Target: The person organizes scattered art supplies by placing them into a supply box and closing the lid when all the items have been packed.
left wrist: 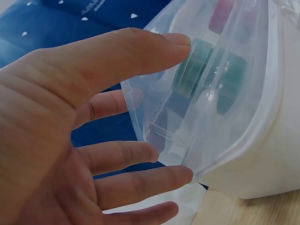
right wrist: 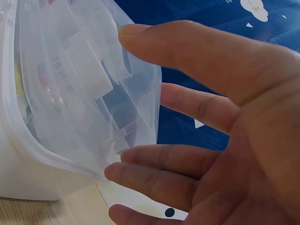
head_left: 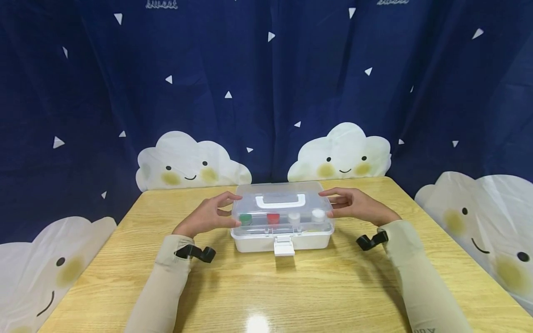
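Note:
A clear-lidded storage box (head_left: pixel 258 243) with a white base stands on the table. Its lid (head_left: pixel 245 189) has a white handle (head_left: pixel 280 203), and the front latch (head_left: pixel 284 247) hangs undone. My left hand (head_left: pixel 211 213) holds the lid's left end, thumb on the front and index finger behind the plastic. At the opposite end, my right hand (head_left: pixel 357 205) holds the lid the same way. The other fingers are spread beside the box in both wrist views. Through the lid show a green cap (left wrist: pixel 194 68), a red cap (head_left: pixel 273 218) and whitish caps (head_left: pixel 318 214).
The wooden table (head_left: pixel 250 286) extends around the box. Behind it hangs a dark blue curtain (head_left: pixel 258 55) with white triangles and smiling clouds. Each wrist wears a black mount, the left mount (head_left: pixel 195 252) and the right mount (head_left: pixel 372 240), near the tabletop.

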`<state>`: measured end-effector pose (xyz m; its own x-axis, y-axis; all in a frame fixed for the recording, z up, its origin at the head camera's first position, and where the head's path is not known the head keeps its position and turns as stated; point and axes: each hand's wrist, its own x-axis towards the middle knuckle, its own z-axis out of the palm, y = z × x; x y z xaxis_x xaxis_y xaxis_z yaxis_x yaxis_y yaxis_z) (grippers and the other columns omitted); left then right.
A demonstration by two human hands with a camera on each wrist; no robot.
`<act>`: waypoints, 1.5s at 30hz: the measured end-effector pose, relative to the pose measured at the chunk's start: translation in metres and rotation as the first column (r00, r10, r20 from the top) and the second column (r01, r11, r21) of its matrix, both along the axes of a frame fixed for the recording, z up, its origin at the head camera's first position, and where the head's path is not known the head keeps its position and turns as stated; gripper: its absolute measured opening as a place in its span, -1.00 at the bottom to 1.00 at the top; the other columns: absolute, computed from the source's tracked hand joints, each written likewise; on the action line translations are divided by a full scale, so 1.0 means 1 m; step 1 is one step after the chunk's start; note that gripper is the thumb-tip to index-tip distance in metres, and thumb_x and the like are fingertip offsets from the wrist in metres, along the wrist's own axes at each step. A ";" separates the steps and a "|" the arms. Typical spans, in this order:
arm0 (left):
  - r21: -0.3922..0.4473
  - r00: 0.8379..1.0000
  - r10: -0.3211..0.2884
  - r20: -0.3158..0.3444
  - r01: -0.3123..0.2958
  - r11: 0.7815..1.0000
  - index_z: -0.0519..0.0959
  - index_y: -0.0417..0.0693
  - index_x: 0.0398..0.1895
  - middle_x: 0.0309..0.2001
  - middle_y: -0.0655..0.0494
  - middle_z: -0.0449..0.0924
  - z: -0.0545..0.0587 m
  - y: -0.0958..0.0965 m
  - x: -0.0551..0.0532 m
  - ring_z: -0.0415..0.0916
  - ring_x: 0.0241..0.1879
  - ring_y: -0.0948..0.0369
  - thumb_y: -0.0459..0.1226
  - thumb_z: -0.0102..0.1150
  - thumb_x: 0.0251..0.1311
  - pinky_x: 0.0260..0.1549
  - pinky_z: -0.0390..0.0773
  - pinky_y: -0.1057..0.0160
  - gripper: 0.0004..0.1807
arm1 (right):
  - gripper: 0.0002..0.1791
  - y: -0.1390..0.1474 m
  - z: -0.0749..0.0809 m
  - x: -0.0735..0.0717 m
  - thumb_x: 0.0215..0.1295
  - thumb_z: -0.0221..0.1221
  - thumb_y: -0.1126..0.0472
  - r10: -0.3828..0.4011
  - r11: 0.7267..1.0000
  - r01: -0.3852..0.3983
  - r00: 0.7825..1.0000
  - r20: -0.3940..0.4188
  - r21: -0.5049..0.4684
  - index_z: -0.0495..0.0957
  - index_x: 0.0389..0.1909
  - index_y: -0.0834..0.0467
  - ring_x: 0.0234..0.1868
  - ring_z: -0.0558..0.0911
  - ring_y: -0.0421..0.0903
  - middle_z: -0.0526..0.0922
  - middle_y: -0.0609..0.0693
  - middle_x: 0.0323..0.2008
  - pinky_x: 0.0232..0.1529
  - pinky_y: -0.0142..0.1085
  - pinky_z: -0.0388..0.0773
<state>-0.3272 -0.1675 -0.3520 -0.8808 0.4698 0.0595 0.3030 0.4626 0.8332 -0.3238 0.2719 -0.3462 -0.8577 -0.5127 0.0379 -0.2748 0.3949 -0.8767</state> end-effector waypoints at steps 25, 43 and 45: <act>-0.063 0.999 -0.017 -0.038 0.015 0.998 0.42 0.31 0.20 0.36 0.00 0.31 0.003 0.001 0.004 0.51 0.10 -0.06 -0.06 0.52 -0.16 -0.05 0.55 0.00 -0.25 | -0.32 0.000 0.001 0.000 0.11 0.37 0.10 0.028 1.000 -0.028 0.999 0.024 0.008 0.40 0.29 -0.02 0.26 0.45 0.04 0.48 0.10 0.23 0.08 -0.17 0.50; -0.067 0.999 -0.015 -0.029 0.013 0.998 0.43 0.33 0.18 0.36 0.07 0.32 0.002 0.001 0.004 0.52 0.10 -0.02 -0.07 0.52 -0.15 -0.04 0.54 -0.01 -0.28 | -0.33 0.001 -0.001 -0.001 0.09 0.38 0.09 0.014 0.999 -0.014 1.000 0.002 0.031 0.43 0.28 -0.01 0.28 0.41 0.06 0.45 0.08 0.26 0.08 -0.19 0.50; -0.067 1.000 -0.017 -0.024 0.015 0.998 0.43 0.32 0.18 0.36 0.09 0.32 0.002 0.001 0.005 0.51 0.11 -0.02 -0.08 0.51 -0.14 -0.04 0.54 0.00 -0.28 | -0.33 0.002 -0.002 -0.001 0.10 0.37 0.09 0.010 0.999 -0.010 1.000 -0.001 0.037 0.43 0.28 -0.01 0.28 0.41 0.08 0.45 0.10 0.26 0.07 -0.19 0.50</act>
<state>-0.3227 -0.1667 -0.3501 -0.8718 0.4874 0.0494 0.3310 0.5118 0.7928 -0.3244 0.2734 -0.3478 -0.8523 -0.5226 0.0200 -0.2803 0.4243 -0.8611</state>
